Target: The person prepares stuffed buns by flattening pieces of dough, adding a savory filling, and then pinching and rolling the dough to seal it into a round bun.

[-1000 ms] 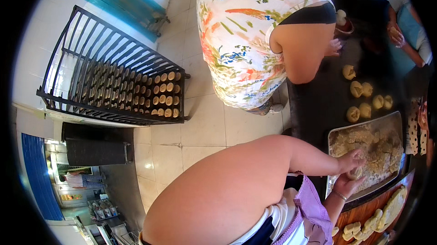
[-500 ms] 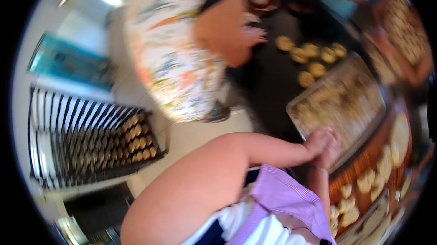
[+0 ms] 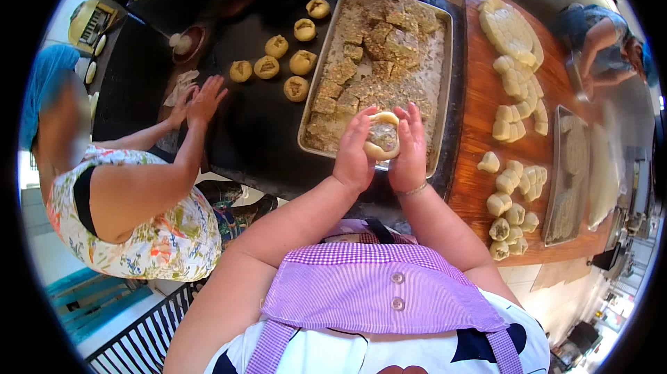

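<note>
Between my palms is a round piece of dough (image 3: pixel 381 149) with a crumbly filling showing in its middle. My left hand (image 3: pixel 355 154) cups it from the left, and my right hand (image 3: pixel 409 151) from the right, fingers pointing away from me. Both hands are over the near edge of a large metal tray (image 3: pixel 325 46). The tray holds crumbly, greenish-brown filling (image 3: pixel 399 47), partly cut into blocks. Left of the tray, several round dough pieces (image 3: pixel 267 67) with filling in their open tops lie on the black table (image 3: pixel 243 120).
On the wooden table (image 3: pixel 479 75) at right lie dough portions (image 3: pixel 513 179), a large dough slab (image 3: pixel 511 30) and a long metal tray (image 3: pixel 564 186). A co-worker (image 3: pixel 132 193) stands close at left, hands over the black table beside a bowl (image 3: pixel 187 44). Another person (image 3: pixel 601 37) works at far right.
My view has swung round and levelled. My hands, clasped together over the tray's edge before, are now apart around the filled dough. The co-worker at left has both hands raised, palms close.
</note>
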### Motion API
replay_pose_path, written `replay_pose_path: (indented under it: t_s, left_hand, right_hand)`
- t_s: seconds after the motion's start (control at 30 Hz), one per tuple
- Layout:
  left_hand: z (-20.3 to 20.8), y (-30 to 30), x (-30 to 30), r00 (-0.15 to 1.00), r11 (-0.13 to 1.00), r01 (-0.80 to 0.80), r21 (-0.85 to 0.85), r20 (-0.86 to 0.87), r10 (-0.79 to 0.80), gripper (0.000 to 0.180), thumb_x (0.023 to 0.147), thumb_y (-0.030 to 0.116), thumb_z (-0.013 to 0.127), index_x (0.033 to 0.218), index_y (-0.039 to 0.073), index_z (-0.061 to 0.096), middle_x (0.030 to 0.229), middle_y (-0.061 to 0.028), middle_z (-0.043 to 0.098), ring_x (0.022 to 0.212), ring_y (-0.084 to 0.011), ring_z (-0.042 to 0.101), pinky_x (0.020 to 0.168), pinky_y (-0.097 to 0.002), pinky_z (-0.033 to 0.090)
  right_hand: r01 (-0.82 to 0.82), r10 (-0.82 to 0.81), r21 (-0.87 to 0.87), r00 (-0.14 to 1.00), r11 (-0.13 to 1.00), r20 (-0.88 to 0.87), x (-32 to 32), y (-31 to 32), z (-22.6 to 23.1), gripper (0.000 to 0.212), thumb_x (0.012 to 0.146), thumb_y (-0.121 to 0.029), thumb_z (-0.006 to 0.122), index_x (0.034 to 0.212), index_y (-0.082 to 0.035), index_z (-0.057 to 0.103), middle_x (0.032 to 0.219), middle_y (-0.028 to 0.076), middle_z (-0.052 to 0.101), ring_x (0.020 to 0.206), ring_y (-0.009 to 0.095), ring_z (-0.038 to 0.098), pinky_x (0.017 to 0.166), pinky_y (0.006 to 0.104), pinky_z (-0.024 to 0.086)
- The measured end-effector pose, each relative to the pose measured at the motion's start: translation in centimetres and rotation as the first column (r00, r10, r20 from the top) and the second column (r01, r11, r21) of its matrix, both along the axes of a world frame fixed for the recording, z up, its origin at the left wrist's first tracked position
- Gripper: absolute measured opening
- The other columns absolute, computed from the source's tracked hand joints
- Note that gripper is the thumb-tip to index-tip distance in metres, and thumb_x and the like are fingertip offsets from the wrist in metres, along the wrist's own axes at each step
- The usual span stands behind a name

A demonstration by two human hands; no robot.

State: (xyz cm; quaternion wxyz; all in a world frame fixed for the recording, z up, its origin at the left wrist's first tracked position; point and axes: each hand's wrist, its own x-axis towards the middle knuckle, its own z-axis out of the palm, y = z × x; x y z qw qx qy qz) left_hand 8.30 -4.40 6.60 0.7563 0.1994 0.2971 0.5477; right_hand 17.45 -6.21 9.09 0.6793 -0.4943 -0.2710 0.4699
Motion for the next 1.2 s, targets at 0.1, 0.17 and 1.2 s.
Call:
replay_pose_path:
  t_s: [0.1, 0.17, 1.2]
  left_hand:
    - [0.0, -0.2, 1.4, 0.983, 0.997, -0.020, 0.074, -0.183, 0.033, 0.028, 0.101, 0.016, 0.048, 0.124, 0.001, 0.055, 0.118, -0.0076, 0.060, 0.106, -0.0156, 0.058, 0.093, -0.0302, 0.047]
    - [-1.1, -0.6, 2.1, 0.945, 0.993, -0.044, 0.114, -0.317, 0.078, 0.026, 0.101, 0.011, 0.048, 0.122, 0.000, 0.057, 0.116, -0.0075, 0.062, 0.103, -0.0149, 0.059, 0.091, -0.0285, 0.049]
    - [-1.9, 1.7, 4.2, 0.888, 0.973, -0.071, 0.218, -0.430, 0.161, 0.020, 0.102, 0.024, 0.051, 0.099, 0.007, 0.061, 0.094, 0.0000, 0.061, 0.086, -0.0101, 0.057, 0.078, -0.0244, 0.047]
  right_hand:
    - [-0.163, 0.156, -0.066, 0.983, 0.984, -0.100, 0.4, 0.3, -0.8, 0.038, 0.096, -0.012, 0.054, 0.132, 0.001, 0.051, 0.123, 0.010, 0.058, 0.112, 0.017, 0.054, 0.098, 0.0293, 0.043]
    - [-0.099, 0.098, -0.041, 0.995, 0.994, -0.016, 0.3, 0.1, -1.4, 0.032, 0.094, -0.004, 0.053, 0.125, 0.001, 0.056, 0.121, 0.010, 0.060, 0.109, 0.017, 0.057, 0.095, 0.0282, 0.046]
    - [-0.059, 0.025, 0.098, 0.948, 0.993, 0.318, 1.8, 0.0, -2.6, 0.044, 0.095, -0.031, 0.061, 0.127, -0.002, 0.054, 0.121, 0.010, 0.061, 0.111, 0.019, 0.056, 0.098, 0.0325, 0.044]
